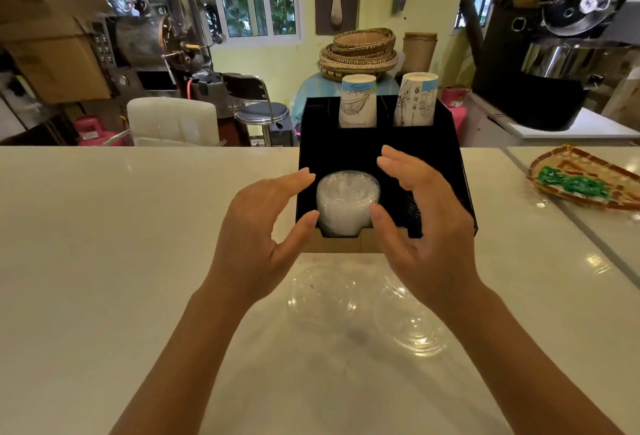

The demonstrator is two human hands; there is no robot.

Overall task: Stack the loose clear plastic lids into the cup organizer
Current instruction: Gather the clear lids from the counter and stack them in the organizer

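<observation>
A black cup organizer (346, 147) stands on the counter ahead of me. A stack of clear plastic lids (347, 202) sits in its front left slot. My left hand (263, 227) is on the left of that stack, thumb tip near its lower edge, fingers spread. My right hand (419, 223) is on the right of the stack, thumb tip touching its side, fingers apart. Neither hand holds anything. Two loose clear dome lids lie on the counter near me: one (322, 292) below my left hand, one (412, 324) under my right wrist.
Two stacks of paper cups (358, 100) (417, 99) stand in the organizer's back slots. A woven tray with green packets (585, 185) lies at the right on the white counter (104, 227). Chairs and coffee machines stand beyond the counter.
</observation>
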